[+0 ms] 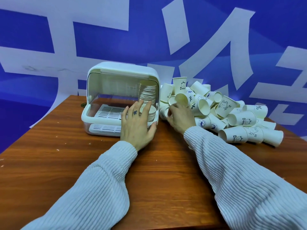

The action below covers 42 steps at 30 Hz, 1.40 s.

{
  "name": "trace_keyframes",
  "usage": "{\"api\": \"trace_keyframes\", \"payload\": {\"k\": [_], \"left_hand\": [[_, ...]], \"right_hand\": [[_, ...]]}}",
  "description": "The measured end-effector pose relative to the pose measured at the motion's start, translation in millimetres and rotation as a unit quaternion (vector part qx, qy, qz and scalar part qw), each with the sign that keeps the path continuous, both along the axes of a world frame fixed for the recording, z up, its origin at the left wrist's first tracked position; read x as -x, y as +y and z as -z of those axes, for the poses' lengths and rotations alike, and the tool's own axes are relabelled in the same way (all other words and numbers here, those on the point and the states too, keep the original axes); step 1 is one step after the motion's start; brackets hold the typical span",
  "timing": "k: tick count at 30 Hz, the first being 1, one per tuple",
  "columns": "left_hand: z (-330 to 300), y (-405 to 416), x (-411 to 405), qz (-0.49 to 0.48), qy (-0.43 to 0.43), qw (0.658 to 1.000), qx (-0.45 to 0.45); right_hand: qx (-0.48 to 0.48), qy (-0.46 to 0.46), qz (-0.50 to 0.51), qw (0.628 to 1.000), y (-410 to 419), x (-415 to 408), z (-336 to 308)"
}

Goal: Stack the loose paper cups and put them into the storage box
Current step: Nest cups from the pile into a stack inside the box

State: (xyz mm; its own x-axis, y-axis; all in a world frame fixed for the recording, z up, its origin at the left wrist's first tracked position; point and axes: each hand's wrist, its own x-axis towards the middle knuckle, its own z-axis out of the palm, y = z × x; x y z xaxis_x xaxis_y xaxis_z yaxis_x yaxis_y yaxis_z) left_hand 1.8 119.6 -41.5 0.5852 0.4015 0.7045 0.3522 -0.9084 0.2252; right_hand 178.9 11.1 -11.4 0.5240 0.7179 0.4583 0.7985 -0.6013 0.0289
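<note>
A tall stack of paper cups (147, 92) stands inside the open white storage box (123, 97) at its right side, with a shorter stack (150, 112) in front of it, and the left hand (137, 123) holds that shorter stack with fingers spread and curved around it. Just right of the box a heap of loose cups (221, 112) lies on the wooden table (157, 163), and the right hand (180, 117) grips one cup (178, 99) at the heap's near-left edge. Ribbed pale sleeves (99, 188) cover both forearms, and a blue and white banner (149, 39) hangs behind.
</note>
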Motion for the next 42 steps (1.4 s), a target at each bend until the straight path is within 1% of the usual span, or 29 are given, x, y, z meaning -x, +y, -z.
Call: {"api": "trace_keyframes", "payload": {"k": [1, 2, 4, 6, 8, 10, 12, 14, 15, 16, 18, 19, 20, 21, 23, 24, 26, 28, 30, 32, 33, 35, 36, 37, 38, 40, 42], "left_hand": [[-0.1, -0.9, 0.6, 0.005, -0.003, 1.0, 0.001], [-0.3, -2.3, 1.0, 0.013, -0.008, 1.0, 0.001], [-1.5, -5.6, 1.2, 0.034, -0.016, 0.999, -0.019], [-3.2, -9.9, -0.6, 0.06, -0.011, 0.996, -0.061], [-3.7, -16.3, -3.1, 0.089, -0.003, 0.991, -0.098], [-2.8, -22.1, -5.4, 0.116, 0.0, 0.986, -0.12], [-1.2, -26.0, -6.6, 0.146, -0.005, 0.983, -0.116], [-1.2, -28.2, -5.8, 0.176, -0.013, 0.98, -0.093], [-1.7, -28.8, -5.2, 0.187, -0.022, 0.979, -0.078], [-2.5, -29.6, -4.2, 0.192, -0.036, 0.979, -0.064], [-4.8, -31.2, -2.1, 0.19, -0.069, 0.979, -0.042], [-6.0, -31.4, -1.3, 0.186, -0.084, 0.978, -0.035], [-7.2, -31.7, -0.3, 0.181, -0.099, 0.978, -0.032], [-8.3, -31.4, 0.4, 0.177, -0.112, 0.977, -0.031], [-10.4, -30.6, 2.1, 0.174, -0.14, 0.975, -0.022], [-11.7, -29.6, 2.9, 0.173, -0.154, 0.973, -0.015], [-15.2, -27.2, 4.9, 0.167, -0.18, 0.969, -0.003], [-20.1, -22.6, 7.1, 0.156, -0.202, 0.967, 0.015], [-26.4, -17.2, 10.1, 0.137, -0.227, 0.963, 0.046], [-33.7, -11.6, 15.1, 0.112, -0.256, 0.956, 0.088], [-37.8, -8.6, 18.4, 0.099, -0.272, 0.95, 0.113], [-47.0, -4.4, 26.1, 0.079, -0.304, 0.935, 0.163], [-51.4, -2.6, 30.2, 0.074, -0.323, 0.926, 0.181], [-54.8, -0.4, 33.6, 0.075, -0.347, 0.915, 0.191], [-56.7, 1.8, 36.4, 0.078, -0.371, 0.904, 0.197], [-58.0, 6.3, 40.6, 0.076, -0.4, 0.89, 0.206], [-56.3, 10.9, 42.0, 0.067, -0.405, 0.888, 0.207]], "right_hand": [[-0.011, 0.012, 0.003, 1.0, -3.0, 1.5, 1.4], [-0.042, 0.028, 0.008, 0.999, -7.0, 4.0, 1.7], [-0.162, 0.082, 0.018, 0.983, -16.9, 13.1, -2.6], [-0.311, 0.159, 0.015, 0.937, -28.8, 27.8, -8.7], [-0.413, 0.243, -0.015, 0.877, -39.2, 40.8, -10.6], [-0.443, 0.333, -0.052, 0.831, -46.8, 48.7, -8.1], [-0.43, 0.402, -0.071, 0.805, -53.6, 53.8, -2.1], [-0.421, 0.44, -0.092, 0.788, -59.9, 56.8, 0.4], [-0.421, 0.432, -0.097, 0.792, -62.1, 55.5, -0.5], [-0.42, 0.402, -0.095, 0.808, -64.7, 53.1, -3.1], [-0.409, 0.297, -0.038, 0.862, -67.9, 36.4, -9.7], [-0.383, 0.235, 0.008, 0.894, -69.2, 23.9, -14.6], [-0.336, 0.188, 0.054, 0.921, -71.3, 12.5, -20.4], [-0.273, 0.16, 0.095, 0.944, -73.8, 2.5, -25.1], [-0.16, 0.151, 0.137, 0.966, -78.7, -14.0, -27.2], [-0.131, 0.156, 0.143, 0.968, -81.4, -20.4, -25.6], [-0.127, 0.15, 0.143, 0.97, -86.8, -28.9, -21.4], [-0.163, 0.109, 0.132, 0.972, -91.8, -29.5, -23.2], [-0.232, 0.043, 0.109, 0.966, -96.3, -23.2, -30.1], [-0.339, 0.014, 0.054, 0.939, -95.8, -10.3, -39.8], [-0.391, 0.021, 0.019, 0.92, -92.3, -1.7, -45.8], [-0.465, 0.074, -0.067, 0.88, -79.1, 19.8, -58.3], [-0.479, 0.105, -0.114, 0.864, -70.2, 31.3, -63.6], [-0.477, 0.127, -0.155, 0.856, -60.7, 42.4, -67.8], [-0.462, 0.138, -0.187, 0.856, -51.3, 51.7, -70.4], [-0.423, 0.138, -0.229, 0.866, -34.5, 64.1, -70.8], [-0.382, 0.126, -0.25, 0.881, -21.4, 70.0, -67.6]]}}
